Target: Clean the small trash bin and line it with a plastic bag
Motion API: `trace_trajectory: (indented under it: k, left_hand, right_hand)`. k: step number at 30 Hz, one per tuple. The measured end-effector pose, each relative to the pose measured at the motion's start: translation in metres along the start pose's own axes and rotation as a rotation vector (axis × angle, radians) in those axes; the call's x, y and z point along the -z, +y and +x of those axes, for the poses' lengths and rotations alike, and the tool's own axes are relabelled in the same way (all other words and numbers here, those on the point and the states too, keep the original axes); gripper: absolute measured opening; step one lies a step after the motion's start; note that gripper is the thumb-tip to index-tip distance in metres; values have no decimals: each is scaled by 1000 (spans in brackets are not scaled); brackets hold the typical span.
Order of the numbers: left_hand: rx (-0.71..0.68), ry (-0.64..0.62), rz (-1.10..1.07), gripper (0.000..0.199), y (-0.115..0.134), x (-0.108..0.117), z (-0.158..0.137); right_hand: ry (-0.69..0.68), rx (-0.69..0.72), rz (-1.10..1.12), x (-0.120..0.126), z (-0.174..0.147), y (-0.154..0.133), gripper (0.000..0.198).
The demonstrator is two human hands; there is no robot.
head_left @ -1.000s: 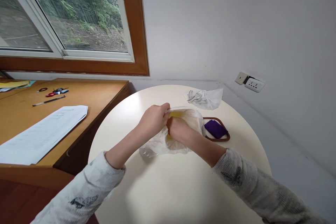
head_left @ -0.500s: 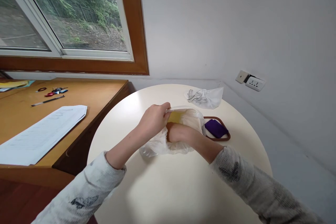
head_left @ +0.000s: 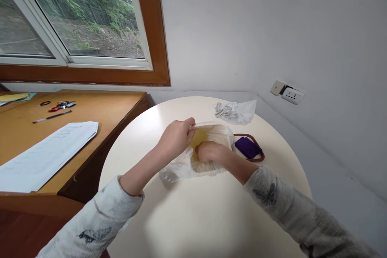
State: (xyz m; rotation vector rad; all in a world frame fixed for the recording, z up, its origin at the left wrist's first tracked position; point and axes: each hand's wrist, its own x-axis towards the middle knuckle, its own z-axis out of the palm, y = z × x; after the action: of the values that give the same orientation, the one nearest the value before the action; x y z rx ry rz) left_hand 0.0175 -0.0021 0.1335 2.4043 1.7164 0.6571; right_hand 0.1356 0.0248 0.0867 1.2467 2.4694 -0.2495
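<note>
A white plastic bag (head_left: 178,165) lies on the round table, its mouth facing me, with something yellow (head_left: 199,136) showing inside. My left hand (head_left: 177,135) pinches the upper edge of the opening and holds it up. Inside the mouth is my right hand (head_left: 208,152), its fingers curled and mostly hidden; I cannot make out what they hold. Just right of the bag, a folded purple cloth (head_left: 248,147) rests on a brown-rimmed tray (head_left: 262,157).
A crumpled clear plastic bag (head_left: 235,112) lies near the back of the cream round table (head_left: 193,217). On the wooden desk (head_left: 121,105) to the left are papers (head_left: 51,157), a pen (head_left: 52,117) and small items. A wall socket (head_left: 292,95) is at the right.
My right hand has drawn back slightly out of the bag, so more of it and of the yellow inside shows. My left hand keeps its grip on the edge.
</note>
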Motion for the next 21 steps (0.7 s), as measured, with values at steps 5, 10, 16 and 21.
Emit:
trace_trajectory:
  k: [5, 10, 16, 21]
  left_hand:
    - [4, -2, -23, 16, 0, 0, -1]
    - [-4, 4, -32, 15, 0, -1, -2]
    - [23, 2, -45, 14, -3, 0, -1]
    - [1, -2, -66, 13, -1, -1, -2]
  right_hand:
    - [8, 48, 15, 6, 3, -1, 25]
    - [260, 66, -2, 3, 11, -2, 37]
    - [404, 100, -17, -17, 13, 6, 35]
    - [400, -1, 5, -24, 14, 19, 28]
